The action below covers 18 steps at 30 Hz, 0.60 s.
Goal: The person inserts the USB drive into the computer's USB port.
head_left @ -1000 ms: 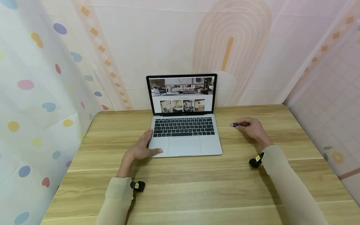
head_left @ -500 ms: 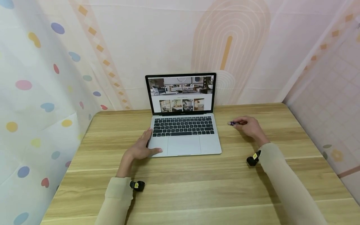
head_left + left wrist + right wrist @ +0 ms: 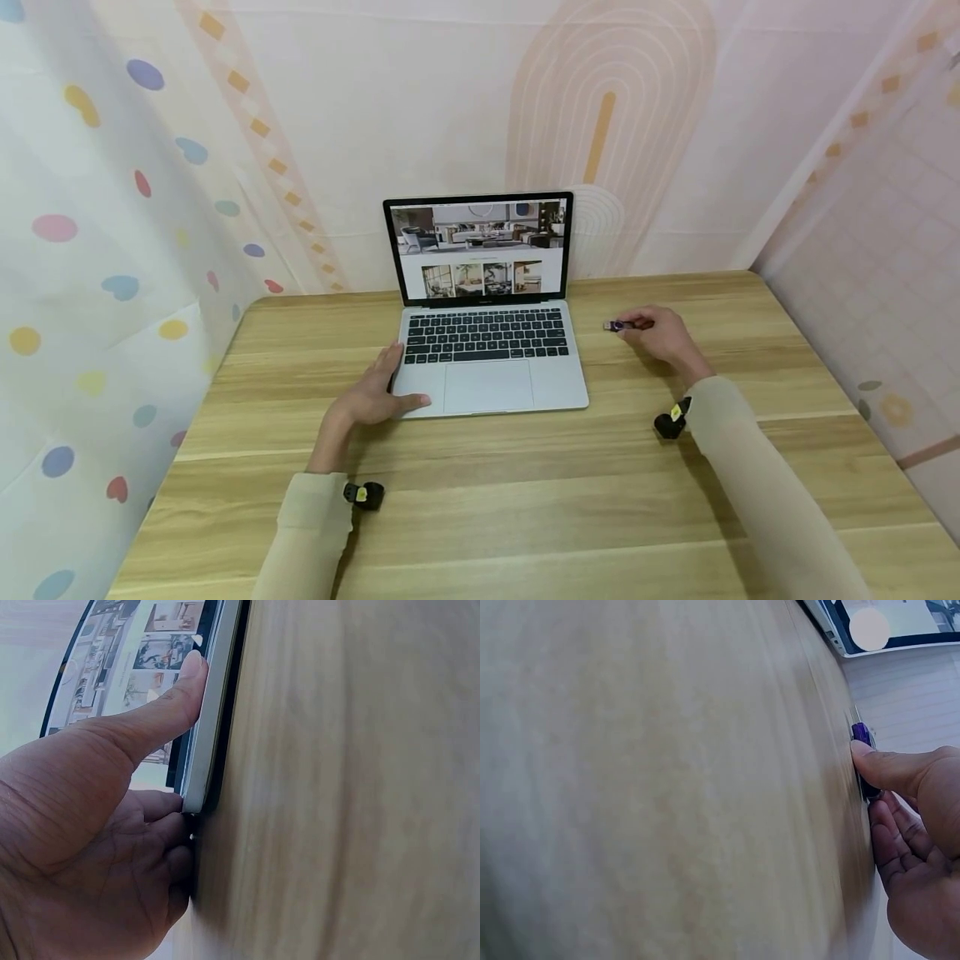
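Note:
An open silver laptop stands on the wooden table, its screen lit with pictures of rooms. At its front left corner my left hand holds it, the thumb on the palm rest and the other fingers along the left side. The left wrist view shows that thumb over the edge and the fingertips against the corner. To the laptop's right, my right hand pinches a small purple and black USB stick just above or on the table. Its metal plug points left toward the laptop, apart from it. The right wrist view shows the USB stick between thumb and fingers.
The wooden table reaches back to a patterned curtain, close behind the laptop screen. More curtain hangs at the left and right sides. A small black camera sits on each wrist.
My right hand has moved slightly left with the USB stick, a little nearer the laptop. The left hand keeps its place on the laptop. The head view has shifted slightly.

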Each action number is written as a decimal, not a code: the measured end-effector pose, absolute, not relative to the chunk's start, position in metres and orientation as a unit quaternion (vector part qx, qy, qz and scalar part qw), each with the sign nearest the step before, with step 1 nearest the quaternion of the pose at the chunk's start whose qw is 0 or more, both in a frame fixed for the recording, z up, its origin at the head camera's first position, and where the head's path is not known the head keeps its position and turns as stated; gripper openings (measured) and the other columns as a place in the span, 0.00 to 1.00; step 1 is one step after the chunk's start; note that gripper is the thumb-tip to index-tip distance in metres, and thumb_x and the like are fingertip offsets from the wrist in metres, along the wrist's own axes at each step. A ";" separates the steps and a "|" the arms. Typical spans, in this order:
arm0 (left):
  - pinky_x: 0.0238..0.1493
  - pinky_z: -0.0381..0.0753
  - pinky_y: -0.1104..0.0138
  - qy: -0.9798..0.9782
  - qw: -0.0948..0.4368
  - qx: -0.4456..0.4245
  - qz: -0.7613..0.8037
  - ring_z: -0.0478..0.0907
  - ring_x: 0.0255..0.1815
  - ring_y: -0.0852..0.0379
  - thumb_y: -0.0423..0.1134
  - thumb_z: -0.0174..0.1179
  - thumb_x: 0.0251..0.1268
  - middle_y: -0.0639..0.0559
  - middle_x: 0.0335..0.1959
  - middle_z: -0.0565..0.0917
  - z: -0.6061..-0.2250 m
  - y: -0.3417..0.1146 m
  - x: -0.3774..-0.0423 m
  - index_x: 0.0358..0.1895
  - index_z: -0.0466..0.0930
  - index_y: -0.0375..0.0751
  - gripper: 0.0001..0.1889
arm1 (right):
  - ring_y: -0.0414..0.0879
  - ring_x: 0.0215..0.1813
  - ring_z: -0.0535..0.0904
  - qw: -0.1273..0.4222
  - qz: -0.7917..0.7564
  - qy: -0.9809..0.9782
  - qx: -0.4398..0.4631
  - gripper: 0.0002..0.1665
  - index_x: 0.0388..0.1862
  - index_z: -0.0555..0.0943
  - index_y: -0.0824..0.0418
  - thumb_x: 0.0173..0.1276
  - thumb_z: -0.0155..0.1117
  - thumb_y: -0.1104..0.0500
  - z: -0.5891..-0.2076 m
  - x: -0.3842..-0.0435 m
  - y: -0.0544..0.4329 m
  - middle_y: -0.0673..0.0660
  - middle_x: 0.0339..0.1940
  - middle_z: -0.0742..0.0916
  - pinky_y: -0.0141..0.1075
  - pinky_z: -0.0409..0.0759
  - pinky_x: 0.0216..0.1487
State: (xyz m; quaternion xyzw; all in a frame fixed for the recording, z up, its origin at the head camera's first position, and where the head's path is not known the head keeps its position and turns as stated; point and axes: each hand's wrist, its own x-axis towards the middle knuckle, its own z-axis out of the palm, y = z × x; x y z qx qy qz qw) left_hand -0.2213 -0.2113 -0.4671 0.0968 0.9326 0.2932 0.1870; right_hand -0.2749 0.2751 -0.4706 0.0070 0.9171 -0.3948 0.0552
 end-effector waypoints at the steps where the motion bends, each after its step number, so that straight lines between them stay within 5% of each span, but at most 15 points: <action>1: 0.83 0.39 0.37 0.932 0.186 0.098 0.294 0.30 0.86 0.33 0.57 0.66 0.67 0.36 0.86 0.34 -0.467 -0.211 -0.221 0.84 0.33 0.37 0.59 | 0.54 0.51 0.76 0.054 -0.396 0.917 0.005 0.18 0.60 0.84 0.61 0.75 0.65 0.57 -0.471 -0.275 0.274 0.63 0.55 0.83 0.38 0.75 0.49; 18: 0.83 0.38 0.37 0.931 0.186 0.100 0.297 0.30 0.86 0.33 0.56 0.66 0.68 0.35 0.86 0.34 -0.467 -0.211 -0.218 0.84 0.32 0.36 0.58 | 0.55 0.54 0.77 0.059 -0.398 0.915 -0.012 0.18 0.61 0.83 0.62 0.76 0.64 0.58 -0.472 -0.279 0.264 0.64 0.55 0.84 0.42 0.77 0.53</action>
